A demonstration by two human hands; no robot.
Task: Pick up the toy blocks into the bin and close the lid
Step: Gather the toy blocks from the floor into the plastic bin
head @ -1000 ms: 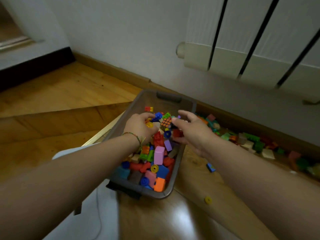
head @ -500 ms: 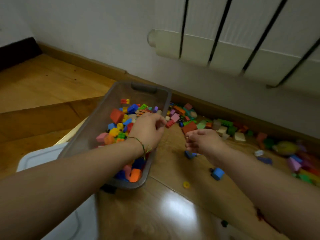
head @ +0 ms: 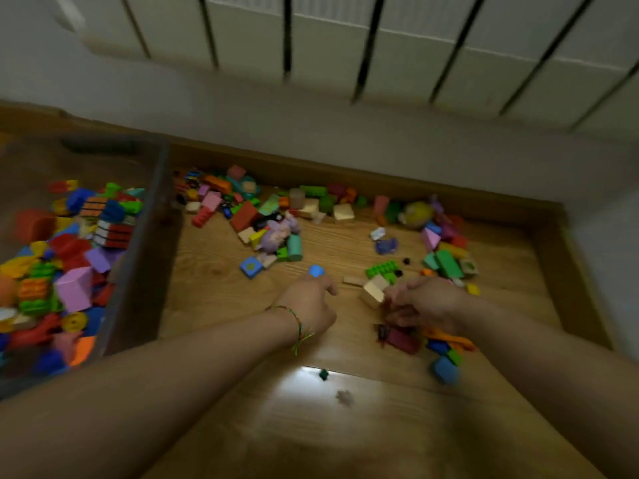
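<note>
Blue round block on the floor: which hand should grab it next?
Left. The left hand sits right beside the blue round block, its fingers almost on it, and the bin is on that side. The right hand is further off, by the beige block.

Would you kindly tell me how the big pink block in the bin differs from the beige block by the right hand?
The pink block lies in the bin among other pieces; the beige block lies on the wooden floor. The pink block is far from the right hand; the beige block sits at its fingertips. Their colours differ. Both look like plain, flat-faced blocks.
</note>
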